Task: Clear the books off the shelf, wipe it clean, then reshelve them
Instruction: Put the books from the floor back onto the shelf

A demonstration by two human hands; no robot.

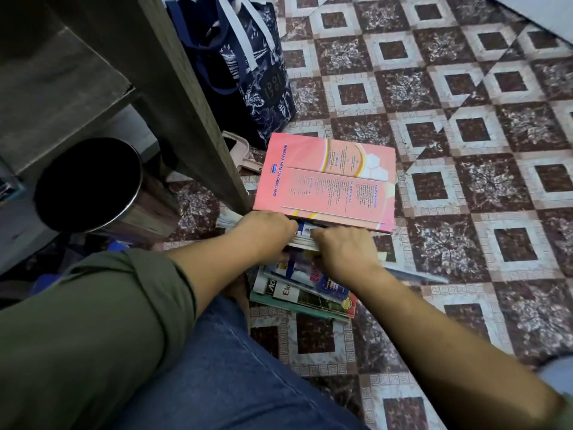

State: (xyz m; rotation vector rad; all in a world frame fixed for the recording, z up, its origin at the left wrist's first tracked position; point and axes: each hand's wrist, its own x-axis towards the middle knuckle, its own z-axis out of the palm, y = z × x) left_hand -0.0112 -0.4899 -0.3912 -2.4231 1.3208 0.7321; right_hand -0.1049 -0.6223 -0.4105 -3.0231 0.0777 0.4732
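Note:
A pile of books lies on the patterned floor beside the grey wooden shelf unit [192,119]. On top sits a large pink book [325,181] with blue lettering along its left side. Under its near edge my left hand [263,231] and my right hand [344,249] grip a bundle of thinner books [305,235], fingers curled around their edge. Closer to me, several more books [310,293] fan out on the floor, partly hidden by my wrists.
A dark blue patterned tote bag [245,66] stands behind the books against the shelf side. A round metal bin [90,184] sits under the shelf at left. My knee in blue jeans [217,367] fills the foreground. Tiled floor [465,181] extends to the right.

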